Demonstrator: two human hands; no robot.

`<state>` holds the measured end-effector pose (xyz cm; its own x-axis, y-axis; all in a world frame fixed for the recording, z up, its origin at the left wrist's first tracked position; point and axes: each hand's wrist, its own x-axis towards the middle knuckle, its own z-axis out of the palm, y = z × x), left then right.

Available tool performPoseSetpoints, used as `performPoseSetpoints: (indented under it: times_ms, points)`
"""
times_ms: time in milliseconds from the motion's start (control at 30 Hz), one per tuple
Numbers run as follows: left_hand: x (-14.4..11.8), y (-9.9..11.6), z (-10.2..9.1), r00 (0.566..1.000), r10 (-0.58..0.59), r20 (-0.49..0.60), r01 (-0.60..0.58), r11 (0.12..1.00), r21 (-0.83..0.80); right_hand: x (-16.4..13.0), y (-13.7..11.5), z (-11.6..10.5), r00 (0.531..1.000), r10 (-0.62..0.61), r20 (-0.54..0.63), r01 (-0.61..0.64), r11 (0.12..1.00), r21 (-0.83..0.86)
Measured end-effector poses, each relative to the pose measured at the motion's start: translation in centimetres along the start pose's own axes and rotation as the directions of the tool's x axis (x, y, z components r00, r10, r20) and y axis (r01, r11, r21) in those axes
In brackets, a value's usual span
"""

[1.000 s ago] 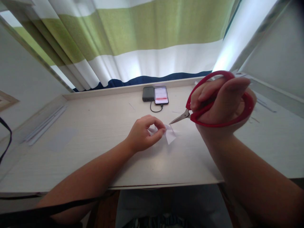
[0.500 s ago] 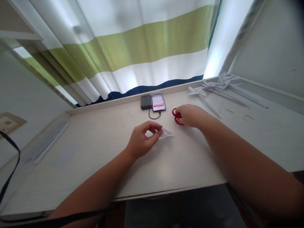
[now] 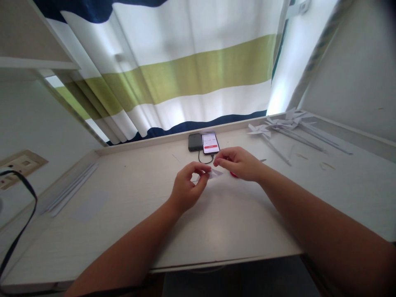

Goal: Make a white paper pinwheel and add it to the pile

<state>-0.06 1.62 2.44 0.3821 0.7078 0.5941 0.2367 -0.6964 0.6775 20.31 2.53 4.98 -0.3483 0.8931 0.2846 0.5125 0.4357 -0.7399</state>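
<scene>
Folded paper piece (image 3: 215, 173) points right, lying level.

White paper piece (image 3: 214, 173); red scissors (image 3: 233, 175); pale wood-grain tabletop (image 3: 130, 198); curtain (image 3: 185, 78) striped white, olive green, navy; dark grey power bank (image 3: 194, 142); white paper pinwheels (image 3: 278, 123).

- Left hand (image 3: 187, 187), forearm bare, reaches forward with thumb and fingers pinched together.
- Right hand (image 3: 239, 163) extends beside it, fingers curled, fingertips nearly meeting the left.
</scene>
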Motion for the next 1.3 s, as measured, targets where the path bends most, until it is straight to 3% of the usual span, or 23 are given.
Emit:
performPoseSetpoints:
  times_ms: [233,467,600,733,833,1167,1300]
  points:
    - [-0.1,-0.2,-0.1,0.999,-0.008,-0.040,0.007,1.000,-0.014,0.1,0.8,0.5,0.968,-0.007,0.250,-0.039,0.983,0.178]
    - [0.3,-0.4,-0.5,0.992,0.122,-0.043,-0.122,0.993,0.010,0.2,1.2,0.8,0.975,0.047,0.219,-0.091,0.977,0.195]
    - [0.6,-1.3,-0.7,0.988,0.123,0.096,-0.128,0.991,0.047,0.3,1.6,0.9,0.981,0.103,0.165,-0.112,0.993,0.045]
    - [0.8,-2.7,-0.7,0.962,0.038,0.269,-0.069,0.992,0.106,0.4,2.0,1.2,0.987,0.102,0.124,-0.086,0.988,-0.130]
    - [0.8,-3.4,-0.7,0.937,-0.045,0.347,-0.021,0.982,0.186,0.3,2.4,1.6,0.984,0.072,0.163,-0.028,0.966,-0.258]
    - [0.8,-2.8,-0.9,0.903,-0.215,0.373,0.125,0.960,0.250,0.4,2.5,2.6,0.978,0.006,0.210,0.092,0.887,-0.452]
    - [0.8,-3.1,-0.6,0.915,-0.236,0.328,0.160,0.957,0.243,0.3,2.1,2.8,0.974,-0.016,0.226,0.136,0.840,-0.526]
